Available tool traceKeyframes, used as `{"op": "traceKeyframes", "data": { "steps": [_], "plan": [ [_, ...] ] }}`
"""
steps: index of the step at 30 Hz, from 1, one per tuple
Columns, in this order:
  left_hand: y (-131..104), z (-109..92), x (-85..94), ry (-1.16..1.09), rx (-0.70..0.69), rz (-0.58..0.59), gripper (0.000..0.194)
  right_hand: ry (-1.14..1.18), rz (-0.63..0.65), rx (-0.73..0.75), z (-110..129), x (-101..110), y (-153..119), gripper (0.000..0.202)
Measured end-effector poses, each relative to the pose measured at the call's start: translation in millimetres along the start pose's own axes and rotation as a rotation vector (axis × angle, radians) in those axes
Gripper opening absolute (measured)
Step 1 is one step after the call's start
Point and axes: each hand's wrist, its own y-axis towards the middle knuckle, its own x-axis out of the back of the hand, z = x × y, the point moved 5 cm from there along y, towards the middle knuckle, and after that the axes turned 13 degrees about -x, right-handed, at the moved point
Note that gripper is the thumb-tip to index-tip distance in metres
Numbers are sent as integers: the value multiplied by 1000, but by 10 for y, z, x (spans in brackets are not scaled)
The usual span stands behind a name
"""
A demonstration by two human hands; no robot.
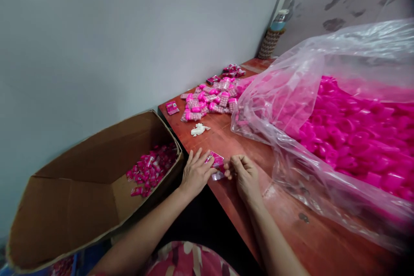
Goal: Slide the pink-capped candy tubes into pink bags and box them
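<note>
A small pink printed packet [217,160] lies on the red tabletop near its edge, with a clear plastic part [217,176] at its lower side. My left hand [196,171] rests flat over the packet's left side, fingers stretched out. At the packet's right edge, my right hand [245,173] is closed in a pinch; what is between its fingertips is hidden. Beyond my hands sits a crumpled white wad [199,129]. Behind it is a pile of small clear bottles with pink caps [211,100], filled with pale pink beads.
An open cardboard box [74,198] stands left of the table [310,233], with pink packets [153,168] inside. A large clear bag [291,95] of pink plastic pieces [359,138] covers the right side. One pink packet [172,108] lies by the wall; a bottle in a woven holder [271,43] stands behind.
</note>
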Motion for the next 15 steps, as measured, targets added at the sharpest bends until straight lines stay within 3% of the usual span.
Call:
{"op": "traceKeyframes", "data": {
  "steps": [4,8,11,15],
  "plan": [
    [-28,36,-41,1,12,-77,27,-89,-21,19,-7,1,9,21],
    [-49,37,50,-123,29,-226,26,-266,-141,165,35,-1,-28,19],
    [-26,-1,153,-288,43,-309,28,-292,-52,158,23,-97,-49,29],
    [-38,39,188,-718,309,-385,37,-127,-32,100,56,-151,-73,27]
  ]
}}
